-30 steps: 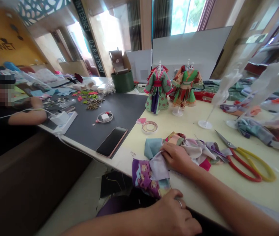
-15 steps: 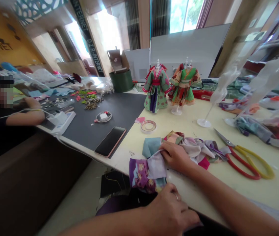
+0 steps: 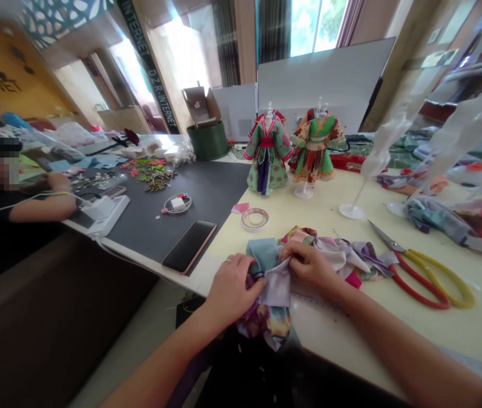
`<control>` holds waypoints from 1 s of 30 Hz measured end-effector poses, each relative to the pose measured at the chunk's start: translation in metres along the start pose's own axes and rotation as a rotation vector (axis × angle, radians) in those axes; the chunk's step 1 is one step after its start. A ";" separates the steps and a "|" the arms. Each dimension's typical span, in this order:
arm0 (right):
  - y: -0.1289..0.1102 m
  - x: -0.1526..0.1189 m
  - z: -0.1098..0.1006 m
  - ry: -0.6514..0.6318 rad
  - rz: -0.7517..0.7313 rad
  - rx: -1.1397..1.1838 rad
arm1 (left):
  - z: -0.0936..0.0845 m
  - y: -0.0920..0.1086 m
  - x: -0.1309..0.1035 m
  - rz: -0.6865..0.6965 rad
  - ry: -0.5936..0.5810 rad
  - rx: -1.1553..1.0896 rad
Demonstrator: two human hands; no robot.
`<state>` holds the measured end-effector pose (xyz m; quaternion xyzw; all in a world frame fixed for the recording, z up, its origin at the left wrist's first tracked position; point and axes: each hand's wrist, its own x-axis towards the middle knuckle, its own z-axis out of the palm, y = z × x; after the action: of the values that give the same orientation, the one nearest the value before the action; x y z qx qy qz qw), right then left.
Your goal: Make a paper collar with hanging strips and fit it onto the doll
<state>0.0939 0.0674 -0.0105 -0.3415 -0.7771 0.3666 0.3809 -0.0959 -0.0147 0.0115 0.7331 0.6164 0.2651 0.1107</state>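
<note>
A small doll garment (image 3: 278, 286) of purple flowered cloth with pale lilac and blue-grey pieces hangs over the table's front edge. My left hand (image 3: 233, 288) is closed around its left side, thumb on top, fingers partly hidden behind the cloth. With thumb and forefinger my right hand (image 3: 310, 267) pinches the upper edge of the lilac piece. Above the left hand, the blue-grey piece (image 3: 263, 254) lies spread on the table. Behind and right of my right hand is a crumpled heap of patterned cloth (image 3: 337, 252).
Large scissors (image 3: 426, 277) with red and yellow handles lie at right. Ahead are a tape roll (image 3: 255, 220), a phone (image 3: 190, 246), two dressed doll forms (image 3: 269, 153) and a bare white mannequin (image 3: 383, 153) on a stand. A co-worker's arm (image 3: 43, 207) rests at far left.
My left hand has moved up and left from below the table edge onto the garment and grasped its purple part, bunching it. My right hand has shifted slightly rightward, still at the lilac cloth.
</note>
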 end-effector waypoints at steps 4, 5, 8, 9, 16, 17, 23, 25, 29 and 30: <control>-0.002 0.002 -0.006 0.079 -0.023 0.124 | 0.004 -0.008 0.004 -0.028 -0.085 -0.107; -0.002 0.002 -0.009 0.098 -0.028 0.142 | 0.004 -0.009 0.004 -0.040 -0.083 -0.138; -0.002 0.003 -0.017 0.141 -0.037 0.165 | 0.000 -0.016 0.007 -0.112 -0.037 -0.243; -0.002 0.004 -0.020 0.154 -0.039 0.163 | -0.001 -0.018 0.008 -0.143 -0.010 -0.287; 0.005 0.004 -0.026 0.189 -0.066 -0.030 | 0.001 -0.027 0.016 -0.282 0.088 -0.640; 0.005 0.003 -0.026 0.185 -0.064 -0.084 | 0.001 -0.027 0.017 -0.289 0.089 -0.673; -0.007 -0.003 -0.020 0.199 -0.124 -0.303 | 0.001 -0.025 0.016 -0.290 0.099 -0.762; -0.016 -0.005 -0.012 0.119 -0.264 -0.331 | 0.002 -0.022 0.016 -0.289 0.094 -0.780; -0.026 -0.007 0.005 -0.115 -0.433 -0.378 | 0.005 -0.016 0.014 -0.278 0.070 -0.810; -0.027 -0.007 0.008 -0.146 -0.432 -0.383 | 0.006 -0.015 0.013 -0.269 0.056 -0.808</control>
<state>0.0842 0.0462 0.0058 -0.2064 -0.9122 0.1475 0.3217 -0.1040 0.0020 0.0025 0.5364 0.5557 0.4886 0.4059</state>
